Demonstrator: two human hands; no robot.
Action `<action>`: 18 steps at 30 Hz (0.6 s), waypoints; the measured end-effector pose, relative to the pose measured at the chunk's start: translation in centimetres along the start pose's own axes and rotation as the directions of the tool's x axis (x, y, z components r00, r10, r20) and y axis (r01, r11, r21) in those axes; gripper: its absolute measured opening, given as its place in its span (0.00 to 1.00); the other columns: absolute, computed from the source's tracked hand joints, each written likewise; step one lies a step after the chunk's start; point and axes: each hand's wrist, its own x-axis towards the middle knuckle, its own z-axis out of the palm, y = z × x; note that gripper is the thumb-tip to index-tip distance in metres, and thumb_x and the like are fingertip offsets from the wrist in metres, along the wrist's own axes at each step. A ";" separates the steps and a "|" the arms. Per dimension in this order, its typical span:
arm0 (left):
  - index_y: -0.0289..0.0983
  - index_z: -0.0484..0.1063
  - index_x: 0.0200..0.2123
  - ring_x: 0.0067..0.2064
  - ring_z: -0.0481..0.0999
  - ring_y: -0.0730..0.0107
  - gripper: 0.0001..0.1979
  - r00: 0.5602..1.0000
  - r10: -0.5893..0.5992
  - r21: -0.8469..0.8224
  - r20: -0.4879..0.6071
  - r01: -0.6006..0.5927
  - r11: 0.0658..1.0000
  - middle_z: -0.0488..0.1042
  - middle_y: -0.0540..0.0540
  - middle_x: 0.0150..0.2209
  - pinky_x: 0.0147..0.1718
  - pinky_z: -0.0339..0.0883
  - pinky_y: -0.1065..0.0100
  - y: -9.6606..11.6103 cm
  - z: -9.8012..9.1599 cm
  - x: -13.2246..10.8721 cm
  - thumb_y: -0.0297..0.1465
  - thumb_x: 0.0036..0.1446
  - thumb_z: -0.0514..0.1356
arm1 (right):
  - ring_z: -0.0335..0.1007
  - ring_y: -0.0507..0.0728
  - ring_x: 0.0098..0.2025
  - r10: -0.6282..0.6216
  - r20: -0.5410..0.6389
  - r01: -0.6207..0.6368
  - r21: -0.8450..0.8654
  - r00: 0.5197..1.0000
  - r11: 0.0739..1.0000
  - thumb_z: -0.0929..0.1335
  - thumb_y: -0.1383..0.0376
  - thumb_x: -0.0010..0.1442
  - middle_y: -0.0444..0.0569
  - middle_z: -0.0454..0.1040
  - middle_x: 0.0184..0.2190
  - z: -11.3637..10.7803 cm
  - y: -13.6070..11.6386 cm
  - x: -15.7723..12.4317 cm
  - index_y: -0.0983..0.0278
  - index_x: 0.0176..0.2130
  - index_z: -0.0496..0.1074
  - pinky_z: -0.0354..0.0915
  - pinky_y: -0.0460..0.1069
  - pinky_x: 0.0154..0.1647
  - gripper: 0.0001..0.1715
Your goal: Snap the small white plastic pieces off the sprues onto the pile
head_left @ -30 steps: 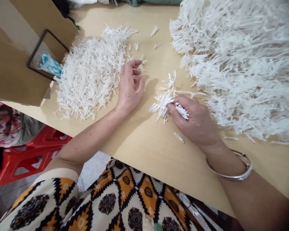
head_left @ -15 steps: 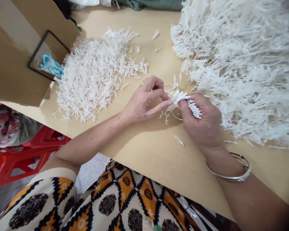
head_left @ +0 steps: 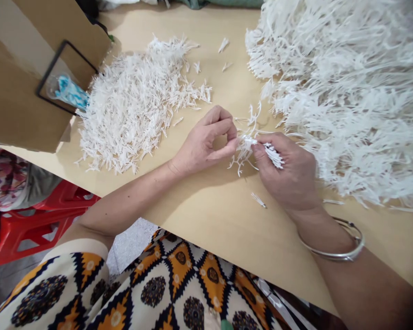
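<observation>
My right hand (head_left: 287, 169) is closed around a bunch of thin white strands (head_left: 273, 155), whose blunt ends stick out past the thumb. The feathery side of the bunch points left toward my left hand (head_left: 213, 137). Thumb and forefinger of that left hand are pinched together at the tips of the strands; what they hold, if anything, is too small to make out. Behind and under the bunch, a few loose branching white strands (head_left: 253, 117) lie on the table. One small white tuft (head_left: 259, 200) rests below my right hand.
A heap of short white tufts (head_left: 134, 101) lies at left, and a larger pile of long white strands (head_left: 347, 105) at right. A cardboard box (head_left: 17, 91) with a black wire frame (head_left: 48, 75) stands at the left. Red stools (head_left: 37, 229) are beside the table (head_left: 192, 215).
My left hand has drawn slightly left and its thumb and forefinger have closed into a pinch. The bunch in my right hand has shifted a little within the grip.
</observation>
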 end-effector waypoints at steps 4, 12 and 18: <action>0.40 0.68 0.33 0.48 0.76 0.60 0.07 0.999 -0.026 0.107 -0.018 0.028 0.994 0.74 0.42 0.46 0.49 0.68 0.54 0.0 0.3 0.2 0.28 0.67 0.58 | 0.79 0.62 0.40 -0.056 0.010 0.056 -0.030 0.998 0.998 0.66 0.59 0.72 0.51 0.84 0.40 0.1 0.2 -0.1 0.58 0.41 0.77 0.67 0.57 0.44 0.10; 0.40 0.64 0.33 0.45 0.75 0.60 0.08 0.995 -0.084 0.286 -0.054 0.096 0.953 0.74 0.46 0.46 0.58 0.58 0.47 -0.1 1.3 0.3 0.25 0.63 0.59 | 0.74 0.62 0.36 -0.071 0.115 0.082 -0.096 0.991 0.992 0.65 0.60 0.71 0.49 0.81 0.35 0.3 0.2 0.1 0.56 0.38 0.73 0.62 0.57 0.43 0.09; 0.40 0.66 0.34 0.43 0.73 0.64 0.10 0.993 -0.063 0.291 -0.098 0.090 0.953 0.75 0.47 0.45 0.63 0.54 0.48 -0.5 2.0 0.0 0.31 0.71 0.54 | 0.73 0.62 0.35 -0.075 0.114 0.087 -0.103 0.991 0.991 0.66 0.61 0.70 0.47 0.78 0.31 0.6 0.3 0.1 0.56 0.37 0.70 0.61 0.56 0.43 0.07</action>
